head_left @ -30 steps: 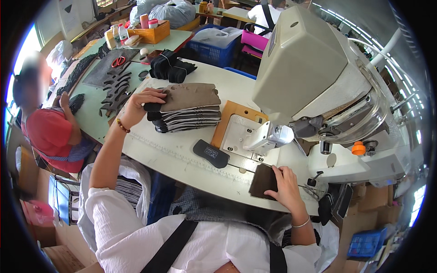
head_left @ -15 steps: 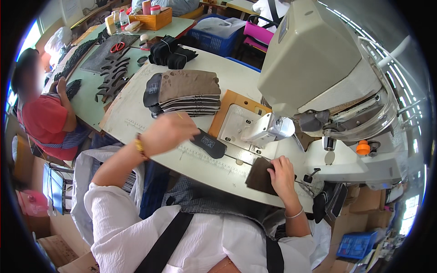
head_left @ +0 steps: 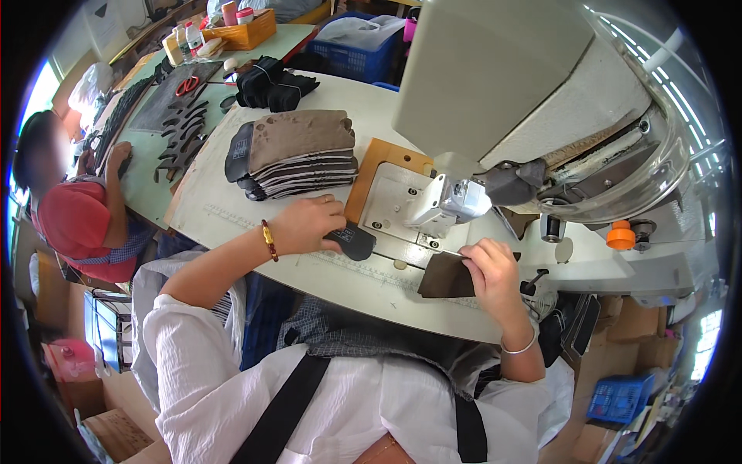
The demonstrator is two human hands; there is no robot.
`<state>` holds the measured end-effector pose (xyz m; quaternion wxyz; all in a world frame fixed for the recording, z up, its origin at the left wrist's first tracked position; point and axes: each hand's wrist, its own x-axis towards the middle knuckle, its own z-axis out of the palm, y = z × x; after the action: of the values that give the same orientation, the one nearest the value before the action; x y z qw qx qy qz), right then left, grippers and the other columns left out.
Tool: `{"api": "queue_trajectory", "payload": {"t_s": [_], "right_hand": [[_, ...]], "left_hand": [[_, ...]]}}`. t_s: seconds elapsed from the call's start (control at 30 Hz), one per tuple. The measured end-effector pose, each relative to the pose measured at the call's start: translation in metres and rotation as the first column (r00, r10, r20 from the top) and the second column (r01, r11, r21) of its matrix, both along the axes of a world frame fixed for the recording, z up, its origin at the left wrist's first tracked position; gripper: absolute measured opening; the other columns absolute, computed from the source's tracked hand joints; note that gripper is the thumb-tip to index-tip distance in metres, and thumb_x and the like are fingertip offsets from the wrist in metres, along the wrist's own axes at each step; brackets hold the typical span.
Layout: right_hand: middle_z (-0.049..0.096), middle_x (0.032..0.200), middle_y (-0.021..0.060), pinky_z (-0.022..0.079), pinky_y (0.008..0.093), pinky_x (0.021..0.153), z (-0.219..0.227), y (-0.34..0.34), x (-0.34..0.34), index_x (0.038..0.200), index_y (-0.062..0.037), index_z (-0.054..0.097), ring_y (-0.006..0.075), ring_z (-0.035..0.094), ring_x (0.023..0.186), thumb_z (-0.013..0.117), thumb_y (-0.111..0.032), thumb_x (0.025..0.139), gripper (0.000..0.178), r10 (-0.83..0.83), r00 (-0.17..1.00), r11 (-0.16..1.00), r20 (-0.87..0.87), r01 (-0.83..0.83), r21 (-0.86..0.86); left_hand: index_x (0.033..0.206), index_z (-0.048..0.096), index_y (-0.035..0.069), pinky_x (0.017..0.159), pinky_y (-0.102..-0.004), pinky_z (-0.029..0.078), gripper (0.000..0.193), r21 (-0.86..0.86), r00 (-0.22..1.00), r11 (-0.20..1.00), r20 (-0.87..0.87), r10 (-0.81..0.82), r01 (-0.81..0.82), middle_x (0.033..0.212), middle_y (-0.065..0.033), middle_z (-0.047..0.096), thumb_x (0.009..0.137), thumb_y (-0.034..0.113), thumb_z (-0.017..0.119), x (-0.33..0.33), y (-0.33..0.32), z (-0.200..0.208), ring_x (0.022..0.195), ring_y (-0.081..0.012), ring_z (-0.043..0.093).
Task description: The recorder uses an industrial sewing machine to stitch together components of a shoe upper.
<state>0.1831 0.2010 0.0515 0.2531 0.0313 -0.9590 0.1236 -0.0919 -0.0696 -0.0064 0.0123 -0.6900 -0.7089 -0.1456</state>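
On the white table of a sewing machine (head_left: pixel 440 209), my left hand (head_left: pixel 309 224) has its thumb and fingers closed round the left end of a black, round-ended piece (head_left: pixel 355 243) with pale printing. To the right, my right hand (head_left: pixel 496 274) pinches the upper edge of a dark brown flat piece (head_left: pixel 444 277), just in front of the machine's metal plate. The fingers hide part of this brown piece. Behind my left hand lies a neat stack of brown and black pieces (head_left: pixel 297 151), the top one brown with a black printed end.
A banded black bundle (head_left: pixel 272 83) lies behind the stack. On the green table (head_left: pixel 151 189) at left are red scissors (head_left: pixel 187 85) and several curved black pieces. A person in red (head_left: pixel 73 224) works there. The machine head (head_left: pixel 495 77) overhangs the right side.
My left hand has come down onto the black piece and closed on its end. My right hand has gripped the brown piece's upper edge and shifted it slightly. The view has moved a little.
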Motion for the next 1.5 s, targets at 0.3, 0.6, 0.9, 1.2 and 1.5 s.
{"api": "queue_trajectory", "payload": {"t_s": [0.3, 0.6, 0.9, 1.2, 1.5], "right_hand": [[0.062, 0.087, 0.0084, 0.050, 0.0401, 0.069, 0.053, -0.006, -0.014, 0.112, -0.0073, 0.071, 0.0301, 0.062, 0.074, 0.074, -0.002, 0.086, 0.026, 0.079, 0.996, 0.996, -0.051, -0.080, -0.030], [0.066, 0.087, 0.0084, 0.048, 0.0387, 0.073, 0.050, -0.005, -0.023, 0.114, -0.0066, 0.073, 0.0268, 0.060, 0.077, 0.067, 0.004, 0.089, 0.028, 0.085, 0.989, 0.996, -0.119, -0.088, -0.023], [0.071, 0.088, 0.0064, 0.051, 0.0285, 0.068, 0.029, 0.001, -0.028, 0.115, -0.0046, 0.077, 0.0175, 0.062, 0.073, 0.068, 0.004, 0.096, 0.022, 0.006, 0.984, 0.975, -0.178, -0.045, -0.216], [0.077, 0.095, 0.0081, 0.056, 0.0324, 0.078, -0.002, 0.024, -0.015, 0.108, 0.0034, 0.077, 0.0172, 0.070, 0.083, 0.073, 0.002, 0.095, 0.014, -0.064, 0.981, 0.997, -0.182, 0.054, -0.061], [0.072, 0.085, 0.0077, 0.056, 0.0343, 0.067, -0.014, 0.030, -0.025, 0.104, -0.0019, 0.073, 0.0199, 0.070, 0.076, 0.078, 0.000, 0.081, 0.024, -0.096, 0.973, 0.882, -0.208, -0.013, -0.471]], "left_hand": [[0.086, 0.072, 0.009, 0.086, -0.0391, 0.056, 0.021, -0.004, 0.996, 1.000, 0.085, -0.009, 0.010, 0.094, -0.0032, 0.063, 0.084, 0.028, 0.080, 0.003, 0.001, -0.006, 0.104, -0.0245, 0.064], [0.091, 0.070, 0.008, 0.083, -0.0410, 0.057, 0.009, 0.127, 0.988, 0.981, 0.075, 0.137, -0.145, 0.093, -0.0059, 0.063, 0.083, 0.010, 0.072, 0.027, -0.003, -0.011, 0.095, -0.0278, 0.064], [0.099, 0.077, 0.006, 0.078, -0.0392, 0.058, 0.029, 0.390, 0.926, 0.865, -0.076, 0.371, -0.315, 0.096, -0.0044, 0.069, 0.072, 0.000, 0.068, 0.046, 0.016, 0.011, 0.095, -0.0273, 0.066], [0.105, 0.080, 0.002, 0.072, -0.0311, 0.064, 0.031, 0.728, 0.918, 0.563, -0.357, -0.175, 0.391, 0.101, -0.0133, 0.074, 0.074, 0.004, 0.077, 0.059, 0.084, 0.096, 0.092, -0.0276, 0.075], [0.104, 0.077, 0.008, 0.040, -0.0261, 0.039, 0.035, 0.674, 0.975, 0.705, -0.156, -0.155, 0.220, 0.085, -0.0087, 0.066, 0.069, 0.004, 0.074, 0.067, 0.109, 0.054, 0.054, -0.0097, 0.052]]}}
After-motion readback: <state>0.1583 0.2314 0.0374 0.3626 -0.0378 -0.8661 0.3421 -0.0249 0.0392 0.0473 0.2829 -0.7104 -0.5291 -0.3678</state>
